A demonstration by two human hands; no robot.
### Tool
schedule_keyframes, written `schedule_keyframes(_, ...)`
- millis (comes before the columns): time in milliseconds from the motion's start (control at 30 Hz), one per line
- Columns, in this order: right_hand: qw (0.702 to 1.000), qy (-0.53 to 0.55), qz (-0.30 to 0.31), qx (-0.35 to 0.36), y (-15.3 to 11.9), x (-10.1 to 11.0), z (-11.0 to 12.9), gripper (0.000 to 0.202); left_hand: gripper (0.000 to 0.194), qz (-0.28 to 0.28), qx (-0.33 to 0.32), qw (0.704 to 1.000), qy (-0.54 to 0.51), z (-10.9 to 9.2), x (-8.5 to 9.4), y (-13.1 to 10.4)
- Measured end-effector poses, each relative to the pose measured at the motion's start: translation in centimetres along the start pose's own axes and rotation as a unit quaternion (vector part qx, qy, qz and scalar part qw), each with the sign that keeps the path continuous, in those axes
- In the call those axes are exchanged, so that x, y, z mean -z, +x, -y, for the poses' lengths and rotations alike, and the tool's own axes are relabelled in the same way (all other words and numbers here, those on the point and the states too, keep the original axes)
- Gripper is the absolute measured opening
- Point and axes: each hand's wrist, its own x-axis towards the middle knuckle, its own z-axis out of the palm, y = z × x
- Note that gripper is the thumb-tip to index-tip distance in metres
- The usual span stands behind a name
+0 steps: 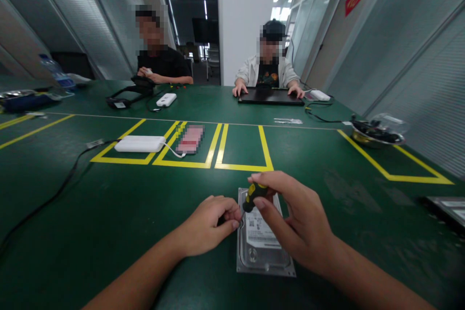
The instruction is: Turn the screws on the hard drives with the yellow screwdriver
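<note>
A silver hard drive (pixel 263 256) with a white label lies flat on the green table in front of me. My right hand (pixel 301 218) grips a short black-and-yellow screwdriver (pixel 252 196) between thumb and fingers, tilted above the drive. Its tip points down at the drive's left edge. My left hand (pixel 210 225) comes in from the left with fingers curled and thumb and fingertips pinched close to that tip. Whatever lies between those fingertips is too small to make out.
Yellow tape rectangles mark the table (pixel 109 232). A white power bank (pixel 140 144) is cabled to a phone (pixel 191 139). At right are a metal bowl (pixel 378 135) of dark parts and another drive-like device (pixel 448 208). Two people sit opposite, one with hands on a black panel (pixel 271 96).
</note>
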Motion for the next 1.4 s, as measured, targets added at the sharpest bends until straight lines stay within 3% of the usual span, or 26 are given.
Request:
schedule_keyframes(300, 0.999, 0.017, 0.047, 0.02, 0.75, 0.85, 0.7, 0.035, 0.005, -0.012, 0.002, 1.0, -0.009, 0.29, 0.0, -0.03)
schedule_keyframes(500, 0.999, 0.036, 0.027, 0.029, 0.76, 0.5, 0.71, 0.026, 0.007, -0.014, -0.004, 1.0, -0.014, 0.61, -0.2, -0.02)
schedule_keyframes(667, 0.998, 0.039, 0.046, 0.022, 0.71, 0.75, 0.69, 0.033, 0.005, -0.013, 0.0, 1.0, -0.01, 0.69, -0.33, -0.17)
schedule_keyframes(867, 0.999, 0.051, 0.003, 0.015, 0.91, 0.53, 0.64, 0.025, 0.003, -0.023, -0.002, 1.0, -0.002, 0.83, -0.35, -0.1)
schedule_keyframes(1067, 0.998, 0.041, 0.015, 0.039, 0.68, 0.36, 0.72, 0.035, 0.003, -0.022, 0.003, 1.0, -0.01, 0.8, -0.37, -0.19)
schedule_keyframes(1267, 0.999, 0.031, -0.027, 0.006, 0.57, 0.02, 1.0, 0.023, 0.006, -0.021, -0.002, 1.0, -0.01, 0.71, -0.45, -0.19)
schedule_keyframes(1400, 0.999, 0.033, -0.016, 0.029, 0.66, 0.08, 0.96, 0.031, 0.004, -0.023, -0.007, 1.0, -0.013, 0.76, -0.47, -0.14)
